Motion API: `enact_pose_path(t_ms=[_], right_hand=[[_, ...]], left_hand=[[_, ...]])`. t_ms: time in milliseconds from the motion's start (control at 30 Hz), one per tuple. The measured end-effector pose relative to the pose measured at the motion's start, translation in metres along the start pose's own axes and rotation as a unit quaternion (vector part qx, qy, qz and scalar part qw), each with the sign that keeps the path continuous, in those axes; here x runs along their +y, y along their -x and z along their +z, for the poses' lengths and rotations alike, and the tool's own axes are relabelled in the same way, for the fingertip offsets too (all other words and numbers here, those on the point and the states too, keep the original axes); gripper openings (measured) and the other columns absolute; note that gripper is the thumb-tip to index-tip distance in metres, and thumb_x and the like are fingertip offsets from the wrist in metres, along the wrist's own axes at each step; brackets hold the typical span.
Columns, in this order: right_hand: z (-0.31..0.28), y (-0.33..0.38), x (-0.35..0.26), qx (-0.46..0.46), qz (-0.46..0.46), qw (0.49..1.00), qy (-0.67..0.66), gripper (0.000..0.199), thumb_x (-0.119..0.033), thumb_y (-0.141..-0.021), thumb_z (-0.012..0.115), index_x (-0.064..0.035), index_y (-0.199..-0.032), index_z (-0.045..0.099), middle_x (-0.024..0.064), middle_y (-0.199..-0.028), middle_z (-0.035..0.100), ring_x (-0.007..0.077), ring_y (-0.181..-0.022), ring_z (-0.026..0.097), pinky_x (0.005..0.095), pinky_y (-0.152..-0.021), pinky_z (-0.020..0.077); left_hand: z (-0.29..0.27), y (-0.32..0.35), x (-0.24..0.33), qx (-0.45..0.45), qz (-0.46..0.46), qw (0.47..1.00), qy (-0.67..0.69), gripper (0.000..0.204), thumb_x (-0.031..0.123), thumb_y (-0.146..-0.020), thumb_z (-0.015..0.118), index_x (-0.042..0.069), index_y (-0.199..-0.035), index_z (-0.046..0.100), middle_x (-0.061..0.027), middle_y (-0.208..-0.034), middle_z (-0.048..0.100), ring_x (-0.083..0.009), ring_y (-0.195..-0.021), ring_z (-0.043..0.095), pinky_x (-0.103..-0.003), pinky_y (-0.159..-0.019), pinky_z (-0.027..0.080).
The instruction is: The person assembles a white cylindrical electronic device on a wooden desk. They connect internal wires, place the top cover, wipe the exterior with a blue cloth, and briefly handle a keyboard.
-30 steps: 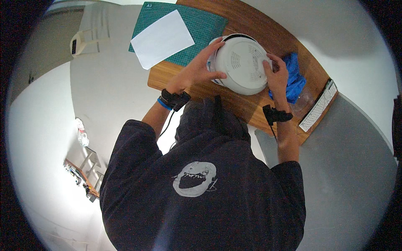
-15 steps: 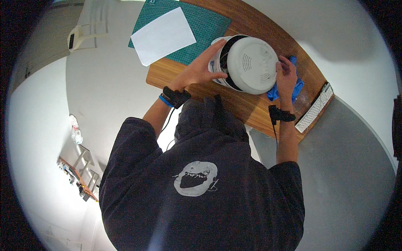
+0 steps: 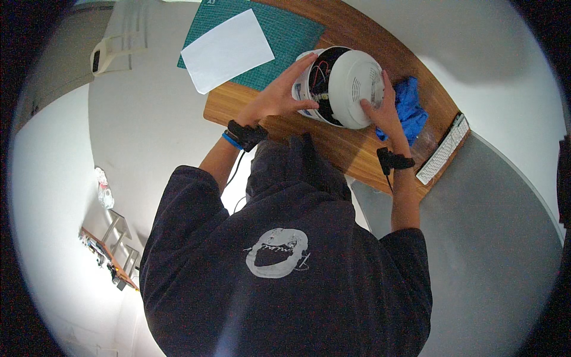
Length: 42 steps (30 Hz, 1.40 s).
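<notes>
Two grips are facing each other: the left hand (image 3: pixel 281 97), thumb spread from fingers, is clasping the white housing (image 3: pixel 303 90); the right hand (image 3: pixel 383 112), thumb pressing, is gripping the round cover (image 3: pixel 351 88) between them.

Place: work room, office or workshop unclear | wooden desk (image 3: pixel 238 102) | green cutting mat (image 3: pixel 291 35) | white keyboard (image 3: pixel 443 150) at edge

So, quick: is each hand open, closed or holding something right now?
Left hand: spread, holding the white cylindrical plastic housing.
Right hand: closed on the white round plastic cover with slots.
</notes>
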State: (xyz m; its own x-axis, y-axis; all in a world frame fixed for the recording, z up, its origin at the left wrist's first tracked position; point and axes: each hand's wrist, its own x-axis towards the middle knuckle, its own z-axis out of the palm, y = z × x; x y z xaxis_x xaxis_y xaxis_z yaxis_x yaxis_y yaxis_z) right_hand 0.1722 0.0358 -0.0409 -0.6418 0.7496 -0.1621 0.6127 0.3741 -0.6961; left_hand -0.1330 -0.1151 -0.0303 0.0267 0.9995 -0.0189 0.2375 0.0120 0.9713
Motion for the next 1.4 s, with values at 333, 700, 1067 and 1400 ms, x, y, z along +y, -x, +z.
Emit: enact_pose_path(t_ms=[333,700,1067,1400], right_hand=[[0.005,-0.005,0.015,0.093,0.242,0.819,-0.512,0.050,-0.034,-0.112,0.044,-0.0033,-0.151,0.043,0.0180,-0.146,0.054,0.0293,-0.131,0.057,0.0436,-0.110,0.0478],[-0.045,0.030,0.007,-0.051,0.285,0.215,-0.933,0.062,-0.026,-0.097,0.054,-0.0023,-0.148,0.030,0.0160,-0.121,0.041,0.0203,-0.089,0.041,0.0325,-0.067,0.0358],[-0.032,0.046,0.044,-0.086,0.285,0.372,-0.879,0.067,-0.035,-0.103,0.053,-0.0016,-0.155,0.027,0.0248,-0.137,0.043,0.0322,-0.106,0.052,0.0393,-0.079,0.0494],[-0.005,0.012,-0.013,0.118,0.151,0.953,-0.233,0.050,-0.035,-0.114,0.039,-0.0063,-0.155,0.036,0.0201,-0.146,0.053,0.0348,-0.134,0.054,0.0401,-0.114,0.0419]], left_hand=[[-0.001,0.002,-0.001,-0.003,0.016,1.000,-0.018,0.112,0.044,-0.080,0.087,0.008,-0.164,0.023,-0.0211,-0.169,0.023,-0.0374,-0.156,0.024,-0.046,-0.129,0.021],[0.006,-0.003,0.002,-0.004,0.042,0.992,-0.115,0.100,0.039,-0.084,0.084,0.014,-0.163,0.028,-0.0295,-0.167,0.018,-0.0471,-0.154,0.022,-0.050,-0.125,0.027],[0.002,-0.006,0.017,-0.031,0.024,0.988,-0.147,0.100,0.036,-0.083,0.085,0.016,-0.163,0.027,-0.0327,-0.166,0.017,-0.0499,-0.153,0.024,-0.051,-0.123,0.031],[0.005,0.000,0.005,0.055,-0.099,0.983,0.145,0.084,0.043,-0.105,0.060,-0.004,-0.161,0.020,-0.0307,-0.166,0.023,-0.0382,-0.156,0.022,-0.043,-0.126,0.023]])
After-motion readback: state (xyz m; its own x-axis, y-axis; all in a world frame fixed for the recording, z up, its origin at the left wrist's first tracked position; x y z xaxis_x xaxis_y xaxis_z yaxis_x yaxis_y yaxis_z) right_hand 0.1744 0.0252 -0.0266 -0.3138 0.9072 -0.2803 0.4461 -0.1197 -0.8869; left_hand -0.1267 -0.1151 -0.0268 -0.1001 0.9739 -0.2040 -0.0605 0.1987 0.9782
